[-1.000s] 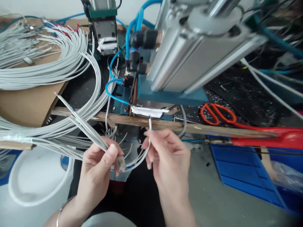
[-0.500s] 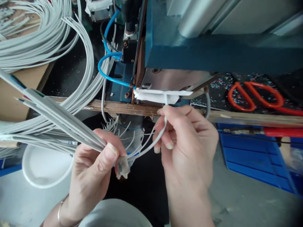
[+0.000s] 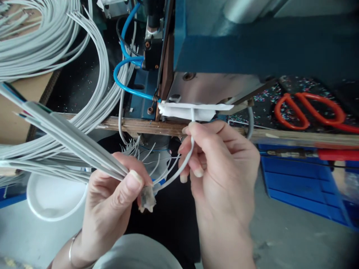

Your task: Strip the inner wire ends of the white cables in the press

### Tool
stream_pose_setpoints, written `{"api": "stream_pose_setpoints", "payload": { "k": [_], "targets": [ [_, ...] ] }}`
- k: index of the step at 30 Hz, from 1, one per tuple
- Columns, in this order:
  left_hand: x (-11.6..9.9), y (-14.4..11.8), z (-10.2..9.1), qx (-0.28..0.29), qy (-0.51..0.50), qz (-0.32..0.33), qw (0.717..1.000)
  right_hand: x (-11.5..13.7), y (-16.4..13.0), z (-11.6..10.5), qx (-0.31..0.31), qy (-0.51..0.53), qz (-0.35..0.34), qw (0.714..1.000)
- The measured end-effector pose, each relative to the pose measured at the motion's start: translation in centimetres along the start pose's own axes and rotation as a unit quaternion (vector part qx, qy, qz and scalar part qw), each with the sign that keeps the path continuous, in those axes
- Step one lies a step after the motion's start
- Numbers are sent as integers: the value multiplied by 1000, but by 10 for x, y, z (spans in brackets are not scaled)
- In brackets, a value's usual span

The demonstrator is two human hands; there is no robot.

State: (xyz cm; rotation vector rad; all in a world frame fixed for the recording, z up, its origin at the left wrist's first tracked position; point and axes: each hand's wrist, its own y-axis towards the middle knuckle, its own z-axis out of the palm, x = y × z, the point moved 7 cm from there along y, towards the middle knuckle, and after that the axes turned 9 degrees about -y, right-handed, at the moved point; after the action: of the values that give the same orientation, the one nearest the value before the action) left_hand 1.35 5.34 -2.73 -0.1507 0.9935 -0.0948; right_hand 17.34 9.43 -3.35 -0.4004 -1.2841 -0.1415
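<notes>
My left hand (image 3: 114,201) is closed around a bundle of grey cables (image 3: 75,140), whose far ends at the left show dark and coloured inner wires. A worn, greyish wrap (image 3: 147,198) covers one of its fingertips. Between thumb and fingers, my right hand (image 3: 221,164) pinches a single grey cable (image 3: 182,168). That cable curves up from beside my left hand, and its upper end meets the white-covered slot (image 3: 193,111) at the front of a blue machine (image 3: 252,52). Whether the tip is inside the slot is hidden.
Coils of grey cable (image 3: 33,56) lie on the bench at the left. Blue air hoses (image 3: 123,84) run beside the machine. Orange-handled scissors (image 3: 319,108) rest at the right, above a blue crate (image 3: 303,190). A white round container (image 3: 56,198) stands below the bench edge.
The view has shifted slightly. Both hands keep their grips, and the cable in my right hand stays at the white-covered slot, a little further left along it.
</notes>
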Motion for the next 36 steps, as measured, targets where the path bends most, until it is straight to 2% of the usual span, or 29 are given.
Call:
{"api": "stream_pose_setpoints", "payload": {
  "k": [27,32,36],
  "targets": [
    [3,-3,-4,-4,-21,-15,1000,0,4,0,-11,-35,-11,999],
    [0,0,-6,0,-36,-14,999,-2,1,-3,6,-39,-59,997],
    [2,3,-9,18,-63,-42,997,-7,-16,-12,1,-101,-130,986]
  ]
}}
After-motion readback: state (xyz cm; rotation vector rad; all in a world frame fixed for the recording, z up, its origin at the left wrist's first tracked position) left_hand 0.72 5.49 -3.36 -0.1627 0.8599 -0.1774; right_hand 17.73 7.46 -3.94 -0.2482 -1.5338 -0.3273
